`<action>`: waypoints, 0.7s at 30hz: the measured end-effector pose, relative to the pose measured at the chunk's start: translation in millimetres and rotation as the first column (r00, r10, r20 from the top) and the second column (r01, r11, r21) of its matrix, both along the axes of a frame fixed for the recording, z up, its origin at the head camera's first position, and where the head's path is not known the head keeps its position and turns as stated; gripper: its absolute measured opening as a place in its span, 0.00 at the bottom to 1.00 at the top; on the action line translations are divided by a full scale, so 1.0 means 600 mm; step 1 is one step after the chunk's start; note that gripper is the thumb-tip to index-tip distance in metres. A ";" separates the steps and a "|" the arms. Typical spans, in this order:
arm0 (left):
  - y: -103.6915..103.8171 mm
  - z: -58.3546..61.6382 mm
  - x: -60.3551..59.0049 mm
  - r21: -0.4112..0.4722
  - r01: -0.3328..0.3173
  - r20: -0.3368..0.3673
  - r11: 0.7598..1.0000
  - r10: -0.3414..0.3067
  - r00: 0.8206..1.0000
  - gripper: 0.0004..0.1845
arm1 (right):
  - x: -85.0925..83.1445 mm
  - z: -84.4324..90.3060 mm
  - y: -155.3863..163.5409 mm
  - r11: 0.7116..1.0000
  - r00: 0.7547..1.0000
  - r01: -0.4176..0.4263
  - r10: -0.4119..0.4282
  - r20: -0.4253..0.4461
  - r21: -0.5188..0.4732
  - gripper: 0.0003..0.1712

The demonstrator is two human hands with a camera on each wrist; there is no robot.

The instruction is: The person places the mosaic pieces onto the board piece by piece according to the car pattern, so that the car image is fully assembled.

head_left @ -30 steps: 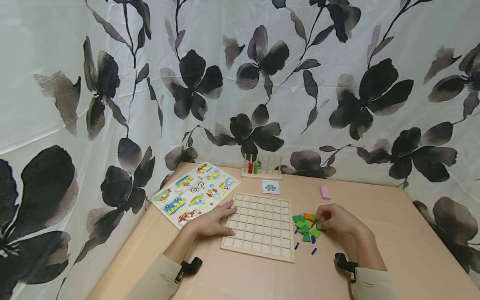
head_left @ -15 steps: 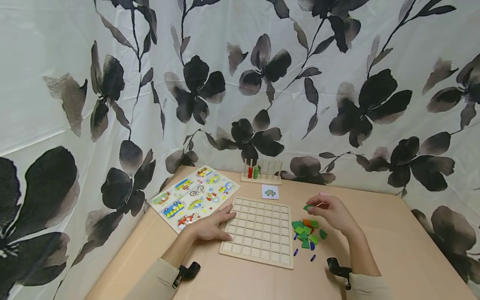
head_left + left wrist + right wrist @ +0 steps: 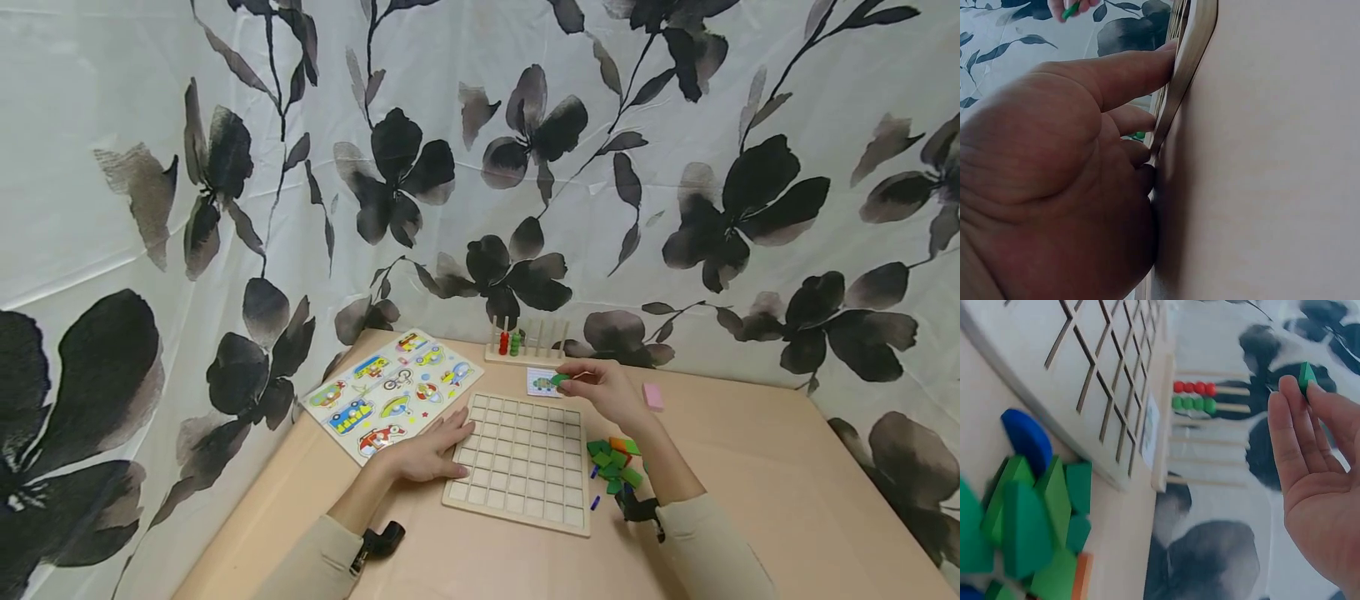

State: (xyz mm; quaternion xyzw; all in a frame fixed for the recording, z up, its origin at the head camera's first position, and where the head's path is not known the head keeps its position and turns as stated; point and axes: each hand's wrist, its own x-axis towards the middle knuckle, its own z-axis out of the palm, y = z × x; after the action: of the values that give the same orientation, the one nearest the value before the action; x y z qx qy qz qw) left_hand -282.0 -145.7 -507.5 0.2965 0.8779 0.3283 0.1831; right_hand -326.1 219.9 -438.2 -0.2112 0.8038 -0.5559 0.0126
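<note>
The right hand (image 3: pixel 609 392) is raised over the far right corner of the wooden grid board (image 3: pixel 521 460), its grip closed in a pinch on a small green tile (image 3: pixel 559 380) held between thumb and fingertips; the right wrist view shows the same green tile (image 3: pixel 1305 377) nipped at the tips of the fingers (image 3: pixel 1291 425), the palm otherwise open and holding nothing else. The tile hangs in the air just in front of a small pattern card (image 3: pixel 542 381) that lies on the worktop (image 3: pixel 787 500) beyond the board's far edge.

The left hand (image 3: pixel 427 450) lies flat at the board's left edge, fingers straight and spread, touching the frame; the left wrist view shows the fingers (image 3: pixel 1122 78) pressed along the board's rim, gripping nothing.

To the right of the board, near its near right corner, sits a loose pile of tiles (image 3: pixel 615 462), mostly green with one orange and a few small blue pieces. The right forearm crosses above this pile.

A pink block (image 3: pixel 652 396) lies on the worktop further right, well apart from the pile. At the far edge stands a wooden bead rack (image 3: pixel 525 342) with red and green beads on its pegs. Left of the grid board lies a vehicle peg puzzle (image 3: pixel 393 392), just beside the left hand. A flower-print curtain (image 3: pixel 480 167) hangs behind.
</note>
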 end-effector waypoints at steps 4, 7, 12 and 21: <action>0.001 -0.001 -0.002 0.003 -0.003 -0.006 1.000 0.003 1.000 0.46 | -0.020 -0.002 -0.027 0.999 0.999 -0.033 0.033 0.013 0.033 0.15; -0.001 -0.002 -0.001 -0.002 -0.005 -0.008 1.000 0.005 1.000 0.46 | -0.029 -0.006 -0.047 0.996 0.998 -0.049 0.046 0.042 0.076 0.16; -0.002 0.000 -0.001 0.002 -0.005 -0.006 1.000 0.005 1.000 0.46 | -0.041 -0.018 -0.069 0.986 0.998 -0.053 0.047 0.046 0.156 0.15; 0.000 0.002 -0.002 -0.005 -0.010 -0.009 1.000 0.010 1.000 0.48 | -0.057 -0.044 -0.088 0.947 0.989 -0.149 0.149 0.022 0.286 0.13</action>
State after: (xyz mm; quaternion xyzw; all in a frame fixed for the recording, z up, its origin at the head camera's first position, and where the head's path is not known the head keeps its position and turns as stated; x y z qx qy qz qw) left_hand -283.2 -145.8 -506.3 0.2931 0.8810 0.3257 0.1784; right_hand -360.1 167.0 -464.8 -0.2673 0.8576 -0.4311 0.0853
